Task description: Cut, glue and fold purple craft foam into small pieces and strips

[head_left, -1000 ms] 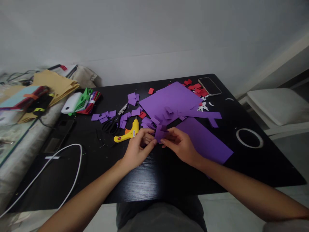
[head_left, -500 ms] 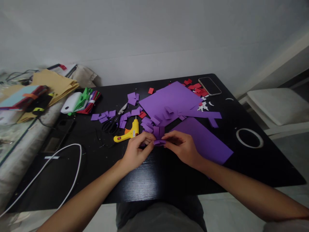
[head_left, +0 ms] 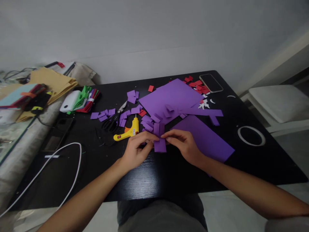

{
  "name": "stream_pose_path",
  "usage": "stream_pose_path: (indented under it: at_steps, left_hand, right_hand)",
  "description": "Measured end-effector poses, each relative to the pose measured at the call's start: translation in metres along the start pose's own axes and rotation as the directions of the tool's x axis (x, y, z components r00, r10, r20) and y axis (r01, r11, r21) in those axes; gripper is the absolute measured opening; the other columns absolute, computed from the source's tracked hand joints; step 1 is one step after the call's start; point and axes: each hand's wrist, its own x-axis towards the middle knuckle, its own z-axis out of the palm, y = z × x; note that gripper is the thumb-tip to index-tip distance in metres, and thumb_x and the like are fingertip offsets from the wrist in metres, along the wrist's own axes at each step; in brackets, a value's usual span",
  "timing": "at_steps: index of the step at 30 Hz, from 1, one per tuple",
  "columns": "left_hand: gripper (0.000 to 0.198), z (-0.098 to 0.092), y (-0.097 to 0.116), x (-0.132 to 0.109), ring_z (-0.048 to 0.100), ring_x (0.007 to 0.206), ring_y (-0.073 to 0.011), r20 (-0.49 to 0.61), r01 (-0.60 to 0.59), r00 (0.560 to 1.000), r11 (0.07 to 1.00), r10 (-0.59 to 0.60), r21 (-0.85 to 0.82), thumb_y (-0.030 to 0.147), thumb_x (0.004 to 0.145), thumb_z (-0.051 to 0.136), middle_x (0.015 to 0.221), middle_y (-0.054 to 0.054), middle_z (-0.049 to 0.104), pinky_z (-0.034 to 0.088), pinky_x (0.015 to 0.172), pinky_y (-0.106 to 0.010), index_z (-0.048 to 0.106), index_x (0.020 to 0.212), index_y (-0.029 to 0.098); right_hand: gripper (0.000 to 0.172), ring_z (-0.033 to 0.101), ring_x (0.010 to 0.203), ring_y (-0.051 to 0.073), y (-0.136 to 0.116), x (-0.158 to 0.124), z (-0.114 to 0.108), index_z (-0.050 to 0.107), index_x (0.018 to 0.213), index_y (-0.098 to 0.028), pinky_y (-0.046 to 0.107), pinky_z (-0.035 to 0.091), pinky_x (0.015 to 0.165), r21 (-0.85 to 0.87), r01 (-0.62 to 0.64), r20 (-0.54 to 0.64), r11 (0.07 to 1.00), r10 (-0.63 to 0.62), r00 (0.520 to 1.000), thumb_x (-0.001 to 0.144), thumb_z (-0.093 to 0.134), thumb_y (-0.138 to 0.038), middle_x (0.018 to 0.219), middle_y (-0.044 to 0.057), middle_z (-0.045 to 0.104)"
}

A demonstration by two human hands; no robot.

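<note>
Both my hands meet over the middle of the black table [head_left: 156,180]. My left hand [head_left: 136,149] and my right hand [head_left: 183,144] pinch the top edge of a small purple paper piece [head_left: 160,145], which hangs down flat between them. Just beyond it lie several small purple strips [head_left: 149,123] and a large purple sheet [head_left: 170,98]. A second purple sheet [head_left: 205,137] lies under and right of my right hand. A yellow glue gun [head_left: 127,131] rests just left of my left hand, with black scissors [head_left: 113,120] beyond it.
Red scraps [head_left: 196,84] and a phone [head_left: 210,82] lie at the far right. A white tape ring [head_left: 251,135] sits right. Colored paper bundle [head_left: 85,100], white device [head_left: 70,101] and white cable [head_left: 60,161] are left. A white cushion [head_left: 277,101] is off-table right.
The purple piece was folded up between my fingers half a second ago; now it hangs open and flat below my fingertips. The view tilted slightly downward.
</note>
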Motion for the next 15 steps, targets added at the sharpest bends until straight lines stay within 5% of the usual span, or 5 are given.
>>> stream_pose_path:
  at_steps: [8,15]
  left_hand:
    - [0.023,-0.0033,0.0011,-0.0009,0.068,0.09,-0.0183,0.023,-0.087,0.996,0.995,0.086,0.053,0.01,0.095,0.051,0.094,-0.007,0.072,0.055,0.081,-0.032,0.07,0.104,0.019]
    - [0.012,0.0028,0.0037,-0.0031,0.066,0.071,-0.0121,-0.094,0.027,0.995,0.996,-0.019,0.083,0.022,0.09,0.069,0.086,-0.003,0.072,0.055,0.068,-0.024,0.069,0.102,0.018]
  right_hand:
    - [0.015,0.073,0.082,0.02,0.0019,-0.003,0.0061,0.077,0.09,-0.025,0.035,0.062,0.08,-0.096,0.031,-0.058,0.995,-0.036,0.998,0.078,0.082,-0.032,0.086,0.001,0.076]
    - [0.015,0.073,0.079,0.019,0.0054,-0.0065,0.0076,0.075,0.091,-0.026,0.035,0.062,0.079,-0.133,0.09,-0.069,0.987,-0.099,0.993,0.08,0.081,-0.034,0.085,0.001,0.075]
